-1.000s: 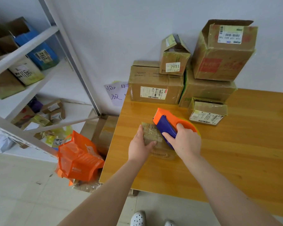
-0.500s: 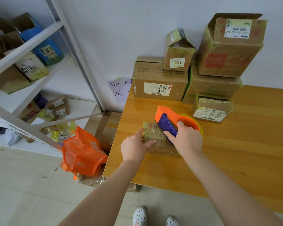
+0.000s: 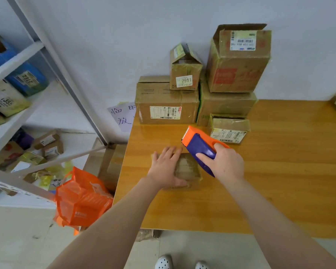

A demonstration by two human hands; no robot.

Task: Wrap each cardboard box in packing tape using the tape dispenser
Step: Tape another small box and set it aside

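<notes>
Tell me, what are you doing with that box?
A person is taping a small cardboard box on the wooden table. The left hand lies flat on the box, holding it down. The right hand grips the orange and blue tape dispenser at its right side. More boxes are stacked by the wall.

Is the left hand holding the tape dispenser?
No, the right hand grips the tape dispenser; the left hand presses the small box.
</notes>
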